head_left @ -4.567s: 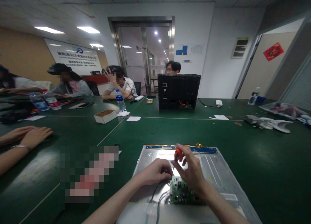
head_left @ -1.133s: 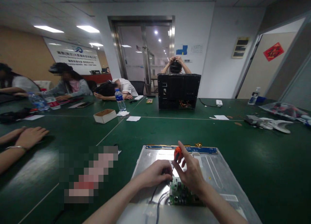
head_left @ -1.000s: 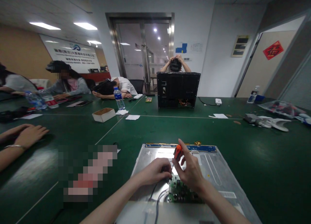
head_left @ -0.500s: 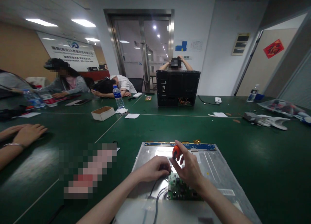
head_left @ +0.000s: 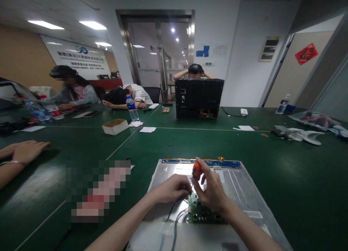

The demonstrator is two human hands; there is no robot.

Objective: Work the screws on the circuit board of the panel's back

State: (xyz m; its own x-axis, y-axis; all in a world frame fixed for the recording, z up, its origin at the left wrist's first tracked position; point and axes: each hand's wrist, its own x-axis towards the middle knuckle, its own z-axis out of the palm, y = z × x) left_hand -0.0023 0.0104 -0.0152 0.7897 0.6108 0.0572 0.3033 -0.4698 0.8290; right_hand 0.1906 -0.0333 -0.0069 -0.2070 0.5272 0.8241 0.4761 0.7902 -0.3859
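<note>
A silver metal display panel [head_left: 239, 193] lies flat on the green table, with a blue circuit strip [head_left: 174, 162] along its far edge. On it sits a green circuit board [head_left: 203, 211]. My right hand [head_left: 213, 191] grips the orange and black handle of a screwdriver [head_left: 196, 170], which stands nearly upright with its tip down at the board's upper left corner. Close beside that tip, my left hand [head_left: 175, 187] has its fingers pinched together; whatever they hold is hidden. Dark cables [head_left: 176, 227] run over the panel left of the board.
A black computer case [head_left: 199, 98] stands at the back, a person behind it. To the left are an open cardboard box [head_left: 115, 127], a water bottle [head_left: 132, 108] and another person's hands [head_left: 27, 151]. Metal and white parts [head_left: 296, 135] lie at the right.
My right fingers and the screwdriver handle have shifted very slightly. The tip stays at the same board corner, and my left hand is nearly still.
</note>
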